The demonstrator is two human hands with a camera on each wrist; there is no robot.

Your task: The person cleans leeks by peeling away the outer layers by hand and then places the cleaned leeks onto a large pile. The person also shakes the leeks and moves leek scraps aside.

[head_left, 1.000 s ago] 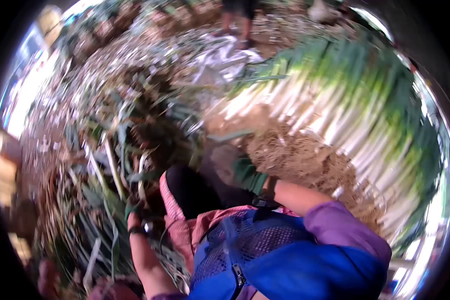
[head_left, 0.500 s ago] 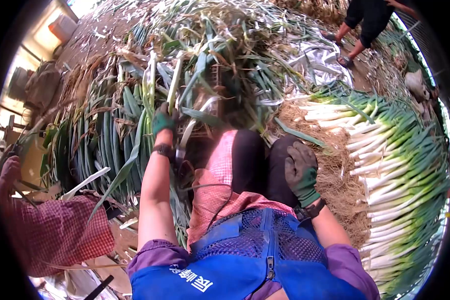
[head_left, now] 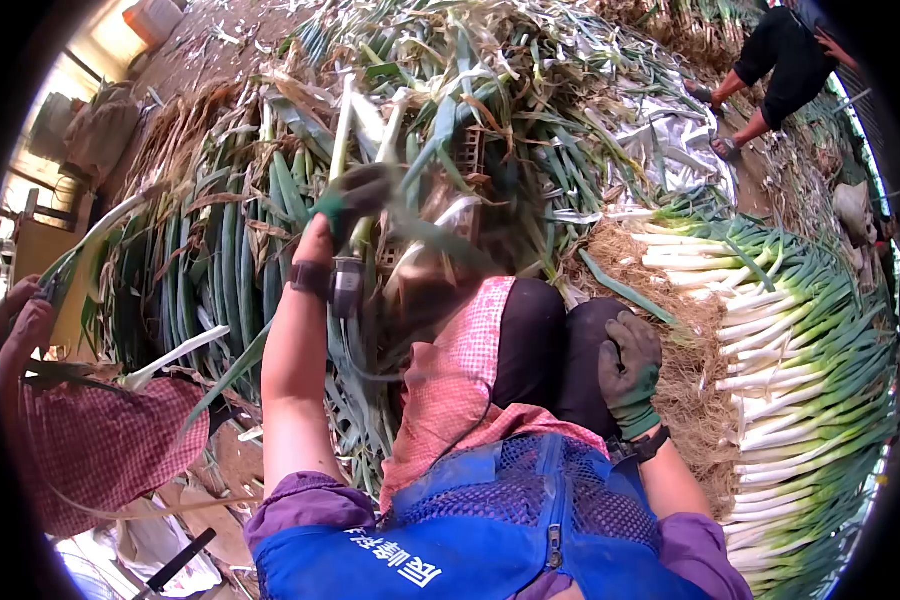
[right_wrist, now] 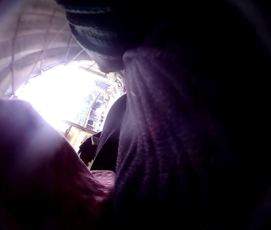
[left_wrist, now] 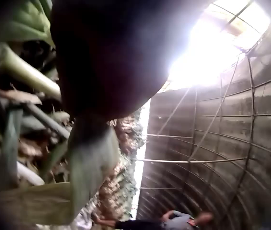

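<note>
My left hand (head_left: 358, 195), in a grey and green glove and blurred, is over the untrimmed green onions (head_left: 235, 250) in front of me. It grips a green onion leaf (head_left: 440, 243) that trails off to the right. In the left wrist view the dark hand (left_wrist: 106, 62) fills the top, and a broad strip of the leaf (left_wrist: 92, 167) hangs below it. Pale stems (head_left: 343, 130) stand up just beyond the hand. My gloved right hand (head_left: 632, 368) rests on my black-trousered knee (head_left: 577, 345), fingers loosely bent and holding nothing.
Cleaned green onions (head_left: 770, 330) lie in a long row at right, roots (head_left: 695, 400) toward me. A crate (head_left: 470, 150) shows among leaves ahead. At left a person in a checked garment (head_left: 110, 440) handles an onion; another person (head_left: 785, 70) stands at back right.
My left hand has lifted up and to the right from among the stems, with the leaf swinging along. The right hand stays on the knee since half a second ago; the head view has steadied.
</note>
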